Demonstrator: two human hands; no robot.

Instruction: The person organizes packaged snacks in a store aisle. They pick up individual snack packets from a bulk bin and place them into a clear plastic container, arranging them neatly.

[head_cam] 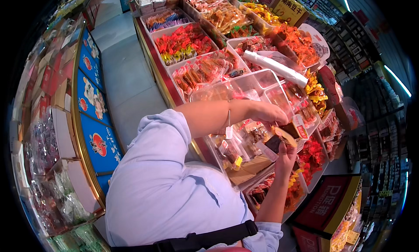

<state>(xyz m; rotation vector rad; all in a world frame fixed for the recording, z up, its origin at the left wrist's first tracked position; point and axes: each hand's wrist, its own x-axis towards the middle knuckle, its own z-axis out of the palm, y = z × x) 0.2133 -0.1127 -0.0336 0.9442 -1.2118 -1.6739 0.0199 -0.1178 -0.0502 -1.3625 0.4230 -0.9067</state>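
My left hand [270, 113] reaches across the clear plastic bins with its fingers curled down to the upper end of a small tan and dark snack packet [284, 136]. Some of its fingertips are hidden. My right hand [286, 155] pinches the lower end of that packet between thumb and finger. Below both hands lies an open bin [226, 168] with wrapped snacks and a brown cardboard piece [250, 170] inside. A dark packet with a red and white label [299, 126] sits just beyond my fingers. A clear plastic lid or tray [235, 83] leans under my left forearm.
Bins of red-wrapped snacks [188, 39] and brown snack packs [203, 72] line the counter. A white roll of plastic bags [275, 67] rests across them. A promotion box [327, 199] stands at lower right. Left of the grey aisle floor [131, 65] is a blue-panelled display [95, 104].
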